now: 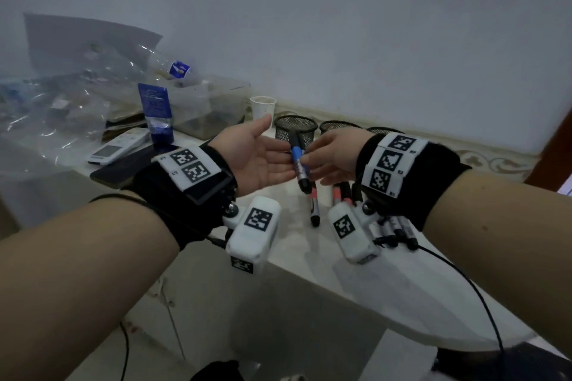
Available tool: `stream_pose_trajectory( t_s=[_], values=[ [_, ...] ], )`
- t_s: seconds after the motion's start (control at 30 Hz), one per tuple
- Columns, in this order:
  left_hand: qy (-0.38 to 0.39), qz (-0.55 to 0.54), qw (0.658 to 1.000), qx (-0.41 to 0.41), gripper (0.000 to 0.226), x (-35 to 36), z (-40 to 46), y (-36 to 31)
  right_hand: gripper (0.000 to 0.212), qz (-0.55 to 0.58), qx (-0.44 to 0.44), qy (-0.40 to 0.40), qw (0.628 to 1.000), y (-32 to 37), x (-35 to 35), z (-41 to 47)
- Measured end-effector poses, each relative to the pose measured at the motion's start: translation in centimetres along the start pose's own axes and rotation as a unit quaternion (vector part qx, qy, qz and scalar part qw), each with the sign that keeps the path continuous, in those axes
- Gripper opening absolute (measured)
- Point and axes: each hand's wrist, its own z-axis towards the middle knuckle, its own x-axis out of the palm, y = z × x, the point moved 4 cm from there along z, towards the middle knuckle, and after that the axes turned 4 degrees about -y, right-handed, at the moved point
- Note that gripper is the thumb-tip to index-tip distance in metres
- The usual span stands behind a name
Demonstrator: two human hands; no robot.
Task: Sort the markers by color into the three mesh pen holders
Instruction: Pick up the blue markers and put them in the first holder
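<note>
Blue-banded cylindrical marker point(299, 161) (glossy plastic) pinched by right hand point(332, 158).

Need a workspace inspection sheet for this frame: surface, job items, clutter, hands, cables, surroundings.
Surface: pale table, worn-looking.
Job's things: blue marker held upright-tilted; three mesh pen holders at the back; red markers and more lying on the table.
Clutter: remote, blue pouch, plastic bags, paper cup.
Hands: right hand pinches the marker; left hand open beside it.
Cables: black cable from the right wrist.
Surroundings: white wall.
</note>
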Motion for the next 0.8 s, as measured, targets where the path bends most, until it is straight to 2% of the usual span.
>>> stream_pose_trajectory(
  t_s=[0.13,0.3,0.47,0.6,0.8],
  values=[
    [0.037,0.011,0.999,0.016,0.077,1.4,1.1,-2.4,0.025,0.017,-0.005,-0.030,0.999,1.4,-2.3,1.4],
    [0.077,0.038,0.996,0.004,0.083,3.8,2.0,-5.3,0.039,0.036,0.010,-0.023,0.999,3.4,-4.9,2.5],
    [0.073,0.065,0.995,-0.020,0.092,5.8,3.6,-9.0,0.027,0.022,0.041,-0.009,0.999,6.4,-7.8,3.7],
    [0.051,0.083,0.994,-0.042,0.090,6.8,4.0,-11.4,0.009,0.004,0.066,0.024,0.998,8.7,-9.0,4.0],
    [0.040,0.131,0.988,-0.070,0.088,7.9,4.1,-14.3,0.014,0.035,0.101,0.030,0.994,11.0,-10.6,4.8]
  ],
)
